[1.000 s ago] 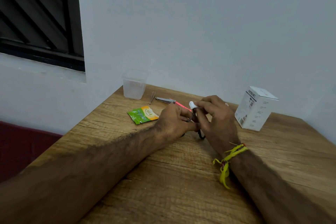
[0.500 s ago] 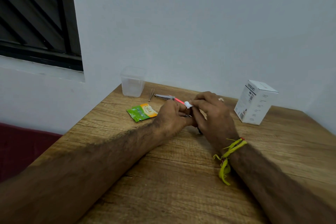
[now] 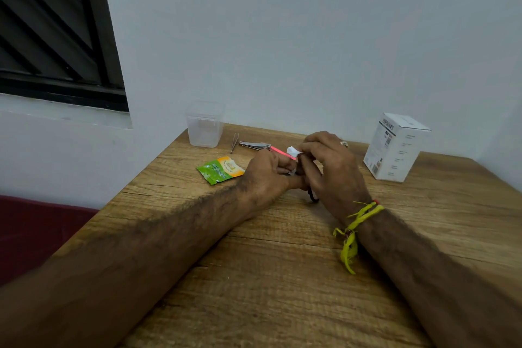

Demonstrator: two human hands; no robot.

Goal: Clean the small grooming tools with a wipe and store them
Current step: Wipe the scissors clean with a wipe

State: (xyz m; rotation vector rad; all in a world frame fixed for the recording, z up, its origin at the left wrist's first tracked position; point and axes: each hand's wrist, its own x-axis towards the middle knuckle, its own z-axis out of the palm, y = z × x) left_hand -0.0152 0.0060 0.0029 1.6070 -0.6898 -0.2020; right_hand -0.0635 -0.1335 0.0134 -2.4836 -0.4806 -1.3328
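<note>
White wipe [image 3: 293, 152] pinched by the right hand [image 3: 330, 169]; left hand [image 3: 268, 175] grips small scissors [image 3: 312, 195], steadying them for rubbing.

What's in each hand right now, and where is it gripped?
The right hand pinches a small white wipe at its fingertips. The left hand holds a small dark metal tool near its middle; the hands hide most of it, so its kind is unclear.

Your left hand [image 3: 268, 175] and right hand [image 3: 330, 167] hide most of the small tool [image 3: 292, 171] between them; its kind cannot be told. The print on the white box [image 3: 395, 147] is too small to read. The window [image 3: 50, 25] is cut off at the left edge.
</note>
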